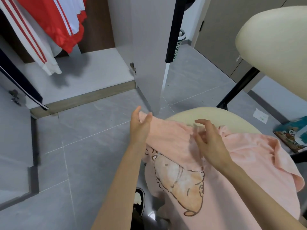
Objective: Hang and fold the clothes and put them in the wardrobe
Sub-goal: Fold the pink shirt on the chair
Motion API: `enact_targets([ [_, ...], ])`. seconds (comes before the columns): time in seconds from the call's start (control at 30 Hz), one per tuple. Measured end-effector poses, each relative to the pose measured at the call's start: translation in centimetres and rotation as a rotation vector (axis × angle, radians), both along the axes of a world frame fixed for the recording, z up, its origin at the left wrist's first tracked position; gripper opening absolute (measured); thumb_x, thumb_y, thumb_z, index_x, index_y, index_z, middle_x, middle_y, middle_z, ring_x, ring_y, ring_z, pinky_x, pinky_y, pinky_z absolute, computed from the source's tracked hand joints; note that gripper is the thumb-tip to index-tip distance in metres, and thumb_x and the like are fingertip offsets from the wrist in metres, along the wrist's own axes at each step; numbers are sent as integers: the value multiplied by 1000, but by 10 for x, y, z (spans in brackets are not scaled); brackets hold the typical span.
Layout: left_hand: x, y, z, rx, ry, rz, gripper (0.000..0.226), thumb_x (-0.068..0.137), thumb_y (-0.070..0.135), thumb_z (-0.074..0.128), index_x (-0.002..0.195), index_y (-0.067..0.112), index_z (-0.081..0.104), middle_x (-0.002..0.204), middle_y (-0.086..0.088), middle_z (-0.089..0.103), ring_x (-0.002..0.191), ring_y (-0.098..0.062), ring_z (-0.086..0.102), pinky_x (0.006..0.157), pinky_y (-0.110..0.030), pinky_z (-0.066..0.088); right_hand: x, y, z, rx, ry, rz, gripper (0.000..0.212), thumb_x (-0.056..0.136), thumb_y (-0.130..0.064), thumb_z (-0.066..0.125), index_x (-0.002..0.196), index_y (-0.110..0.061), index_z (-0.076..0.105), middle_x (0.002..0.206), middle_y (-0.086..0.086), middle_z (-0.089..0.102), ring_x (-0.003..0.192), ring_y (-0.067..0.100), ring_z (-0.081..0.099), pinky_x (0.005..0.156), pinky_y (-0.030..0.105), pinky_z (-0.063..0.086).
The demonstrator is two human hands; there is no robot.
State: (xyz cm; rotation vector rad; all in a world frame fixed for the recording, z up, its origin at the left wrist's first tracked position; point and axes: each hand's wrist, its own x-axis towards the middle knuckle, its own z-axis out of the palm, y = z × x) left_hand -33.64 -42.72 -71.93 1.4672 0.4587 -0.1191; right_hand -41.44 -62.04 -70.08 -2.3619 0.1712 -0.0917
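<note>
Pink shirt (pixel 196 163): lies spread over the cream chair seat (pixel 181 116), printed cartoon side up, one part folded across the upper half; its right side bunches in folds past the seat's edge.
Left hands entry, left hand (pixel 141 122): at the shirt's far left corner, the cloth edge caught between thumb and fingers, which are only loosely bent.
Right hand (pixel 211 141): over the middle of the folded part, fingers spread and slightly curled, gripping nothing; blur hides whether the fingertips touch the cloth.
Chair back (pixel 274 44): cream, padded, upper right, on a black frame.
Wardrobe (pixel 93 68): open, across the floor from the chair, its grey door (pixel 149 47) swung towards the camera.
Hanging clothes (pixel 54 19): red and white garments inside the wardrobe, upper left.
Basket (pixel 180 41): green, behind the door.
Box (pixel 292 135): printed with a panda, on the floor right of the chair.
Shoe (pixel 139 200): dark with a white edge, on the grey tiled floor (pixel 93 140) below the left forearm.
</note>
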Motion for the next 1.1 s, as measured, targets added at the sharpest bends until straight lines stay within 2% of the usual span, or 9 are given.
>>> enact_targets([
  [0.1, -6, -4, -10, 401, 14, -132, 58, 92, 24, 58, 146, 30, 36, 156, -5, 24, 142, -26, 25, 108, -32, 27, -5, -8, -7, -223, 66, 21, 39, 95, -19, 54, 133, -21, 47, 130, 0, 50, 111, 32, 53, 99, 42, 40],
  [0.2, -8, -9, -23, 226, 61, -179, 53, 94, 16, 54, 145, 22, 39, 151, 1, 37, 136, -18, 36, 97, -20, 29, -12, -17, -15, -443, 248, -110, 47, 94, -33, 53, 140, -28, 39, 146, 0, 40, 132, 32, 31, 105, 47, 27],
  [0.4, -12, -2, -14, 314, -316, 55, 40, 92, -2, 43, 116, 15, 69, 120, 7, 65, 116, -6, 55, 97, -12, 40, -12, -33, -15, -519, 168, -149, 24, 97, -29, 52, 113, -12, 58, 110, 10, 59, 101, 31, 44, 78, 39, 35],
  [0.5, -7, -2, -8, 171, -328, -33, 39, 101, 11, 42, 137, 23, 52, 135, 13, 51, 125, 2, 44, 100, -7, 33, -13, -36, -12, -425, 7, -191, 14, 96, -15, 55, 105, -6, 60, 100, 14, 57, 95, 33, 45, 74, 41, 40],
  [0.57, -11, -4, -9, -9, -161, -123, 55, 101, 22, 47, 151, 32, 24, 149, 7, 38, 133, -9, 40, 111, -28, 34, -16, -35, -12, -266, 12, -244, 22, 91, -3, 55, 111, -7, 60, 110, 14, 51, 104, 34, 46, 82, 43, 45],
  [0.63, -22, -4, -12, -131, 12, -117, 76, 95, 25, 59, 151, 41, 10, 144, 0, 47, 127, -21, 51, 107, -47, 40, -23, -30, -11, -123, 44, -248, 35, 88, 4, 53, 120, -8, 58, 121, 14, 45, 114, 34, 43, 94, 40, 43],
  [0.8, -45, 13, -17, -135, 174, -138, 98, 81, 24, 77, 153, 32, 11, 123, 0, 64, 112, -17, 60, 104, -39, 43, -57, -12, -15, -116, -62, -292, 15, 91, -11, 58, 105, -11, 54, 103, 8, 54, 97, 28, 45, 81, 35, 37],
  [0.93, -61, 20, -14, -88, 64, -234, 62, 85, 7, 71, 136, 27, 43, 122, -9, 66, 106, -20, 64, 84, -29, 51, -75, 7, -11, 265, 173, -249, 27, 91, -25, 63, 110, -26, 43, 83, 3, 61, 77, 21, 59, 69, 33, 44],
  [1.1, -68, 23, -2, -256, -83, -114, 52, 92, 1, 59, 132, 32, 45, 106, -9, 63, 86, -12, 69, 66, -25, 56, -84, 11, -7, 483, 216, -274, 22, 90, -7, 61, 99, -26, 64, 76, 4, 60, 75, 17, 56, 67, 22, 44],
])
